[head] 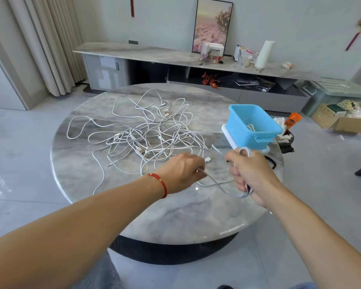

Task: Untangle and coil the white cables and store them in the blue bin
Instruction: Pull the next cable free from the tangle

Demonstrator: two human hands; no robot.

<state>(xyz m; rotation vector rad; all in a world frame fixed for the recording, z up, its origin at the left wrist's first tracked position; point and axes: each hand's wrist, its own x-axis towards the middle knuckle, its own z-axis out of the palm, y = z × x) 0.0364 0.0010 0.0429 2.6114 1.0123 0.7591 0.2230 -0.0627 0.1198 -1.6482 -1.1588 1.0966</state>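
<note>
Gripping coiled white cable (245,152), right hand (251,174) closed just before blue bin (252,124); left hand (181,171) pinches cable's loose strand; tangled cables (146,132) left of bin on table (175,215).

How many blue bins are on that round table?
1. The blue bin sits at the table's right edge, beyond the right hand, with a white cable already inside.

one head-worn wide-angle view looks forward and down from above the near edge of a round marble table (175,215). both forearms reach in from the bottom corners, close to the lens. the far side takes in a low cabinet (154,57) along the wall, bent by the lens.
</note>
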